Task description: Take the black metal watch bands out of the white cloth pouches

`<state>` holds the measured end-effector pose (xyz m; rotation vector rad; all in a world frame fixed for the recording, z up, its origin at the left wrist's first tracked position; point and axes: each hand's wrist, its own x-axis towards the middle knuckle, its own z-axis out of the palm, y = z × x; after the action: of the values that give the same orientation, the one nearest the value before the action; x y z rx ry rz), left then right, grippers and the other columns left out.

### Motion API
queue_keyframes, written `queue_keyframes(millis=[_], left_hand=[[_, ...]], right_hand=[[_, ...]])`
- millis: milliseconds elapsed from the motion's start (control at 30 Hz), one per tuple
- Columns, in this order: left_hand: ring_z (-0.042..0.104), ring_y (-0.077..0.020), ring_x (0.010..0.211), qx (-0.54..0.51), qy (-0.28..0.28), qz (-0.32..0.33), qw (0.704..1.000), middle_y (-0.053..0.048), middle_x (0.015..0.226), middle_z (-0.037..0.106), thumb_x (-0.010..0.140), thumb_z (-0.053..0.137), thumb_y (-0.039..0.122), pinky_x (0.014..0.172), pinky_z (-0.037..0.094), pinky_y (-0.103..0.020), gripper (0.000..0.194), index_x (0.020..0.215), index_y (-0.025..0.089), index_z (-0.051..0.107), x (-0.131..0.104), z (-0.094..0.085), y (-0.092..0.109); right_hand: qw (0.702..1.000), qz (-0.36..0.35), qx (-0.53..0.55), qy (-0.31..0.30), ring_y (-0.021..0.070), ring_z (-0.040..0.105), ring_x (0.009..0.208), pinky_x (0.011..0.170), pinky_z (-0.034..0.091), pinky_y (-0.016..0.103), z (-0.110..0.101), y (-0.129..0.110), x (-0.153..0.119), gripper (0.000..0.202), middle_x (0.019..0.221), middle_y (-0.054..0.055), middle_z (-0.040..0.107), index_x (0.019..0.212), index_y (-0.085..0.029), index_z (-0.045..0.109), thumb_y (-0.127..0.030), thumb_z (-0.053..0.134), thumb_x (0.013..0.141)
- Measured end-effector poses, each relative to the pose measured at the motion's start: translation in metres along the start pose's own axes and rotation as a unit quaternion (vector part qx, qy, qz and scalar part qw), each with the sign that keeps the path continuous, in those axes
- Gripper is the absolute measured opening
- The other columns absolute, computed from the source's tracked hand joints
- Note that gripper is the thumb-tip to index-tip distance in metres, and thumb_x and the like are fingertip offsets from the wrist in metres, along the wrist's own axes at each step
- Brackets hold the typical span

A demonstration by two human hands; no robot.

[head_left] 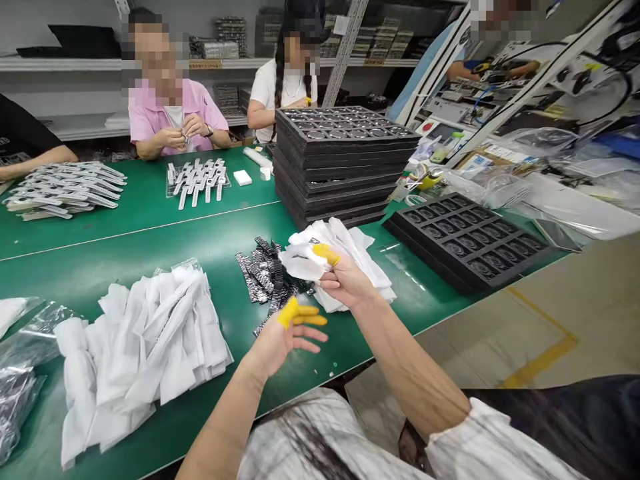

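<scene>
My right hand (345,277), a yellow finger cot on its thumb or finger, pinches a white foam sleeve (303,261) above a loose pile of white sleeves (367,263). Lower and to the left, my left hand (285,337) has its fingers spread, with yellow cots on several of them, and nothing in it. Just beyond it lies a heap of black patterned strips (260,270), partly hidden by the sleeve and my hands. A larger pile of white sleeves (145,340) covers the bench to my left.
A tall stack of black foam trays (340,167) stands ahead, with a lower stack (465,243) at right. White watch-strap-like parts (200,177) lie before a co-worker in pink (175,120). Plastic bags (30,360) lie at far left. The green bench (210,233) has its edge near me.
</scene>
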<state>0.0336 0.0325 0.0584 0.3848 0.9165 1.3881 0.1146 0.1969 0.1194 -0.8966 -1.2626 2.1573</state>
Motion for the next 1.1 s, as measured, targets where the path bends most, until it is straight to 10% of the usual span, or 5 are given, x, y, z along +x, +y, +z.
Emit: queue_keyframes(millis=[167, 267, 567, 833, 1100], left_hand=[[0.073, -0.0291, 0.083, 0.025, 0.167, 0.123, 0.978, -0.013, 0.094, 0.077, 0.081, 0.067, 0.076, 0.073, 0.059, -0.040, 0.061, 0.094, 0.017, 0.072, 0.064, 0.010, 0.048], [0.063, -0.0267, 0.070, 0.220, 0.325, 0.158, 0.906, -0.004, 0.060, 0.059, 0.081, 0.076, 0.050, 0.072, 0.051, -0.038, 0.037, 0.062, 0.023, 0.059, 0.070, -0.016, 0.063], [0.052, -0.0220, 0.061, 0.465, 0.261, 0.236, 0.812, -0.001, 0.060, 0.057, 0.086, 0.070, 0.030, 0.063, 0.037, -0.032, 0.022, 0.068, 0.024, 0.059, 0.057, -0.001, 0.117], [0.054, -0.0139, 0.061, 0.599, 0.235, 0.253, 0.722, 0.001, 0.064, 0.049, 0.098, 0.059, 0.035, 0.074, 0.049, -0.033, 0.031, 0.075, 0.014, 0.061, 0.009, 0.056, 0.222], [0.077, -0.0336, 0.096, 0.799, 0.204, -0.019, 0.565, -0.019, 0.104, 0.080, 0.095, 0.052, 0.023, 0.079, 0.056, -0.037, 0.024, 0.091, 0.015, 0.074, 0.070, 0.032, 0.135]], right_hand=[[0.974, 0.000, -0.158, -0.164, 0.0104, 0.043, 0.044, 0.042, 0.036, 0.022, -0.008, 0.000, -0.025, 0.043, 0.066, -0.007, 0.056, 0.102, -0.026, 0.055, -0.060, 0.073, 0.085], [0.886, -0.127, -0.442, -0.054, 0.0220, 0.067, 0.076, 0.069, 0.056, 0.036, -0.041, 0.004, -0.030, 0.028, 0.095, 0.005, 0.071, 0.109, -0.023, 0.064, -0.048, 0.062, 0.096], [0.627, -0.143, -0.761, 0.084, 0.0405, 0.056, 0.125, 0.101, 0.052, 0.049, -0.072, 0.018, 0.017, 0.044, 0.132, 0.025, 0.061, 0.131, -0.008, 0.061, -0.041, 0.063, 0.102], [0.643, -0.096, -0.737, 0.186, 0.0394, 0.063, 0.112, 0.089, 0.050, 0.044, -0.081, 0.018, 0.049, 0.038, 0.126, 0.026, 0.064, 0.127, -0.007, 0.064, -0.037, 0.053, 0.106], [0.681, -0.136, -0.686, 0.219, 0.0271, 0.065, 0.081, 0.071, 0.041, 0.033, -0.098, -0.009, 0.060, 0.025, 0.090, 0.012, 0.072, 0.106, -0.017, 0.067, -0.024, 0.043, 0.106]])
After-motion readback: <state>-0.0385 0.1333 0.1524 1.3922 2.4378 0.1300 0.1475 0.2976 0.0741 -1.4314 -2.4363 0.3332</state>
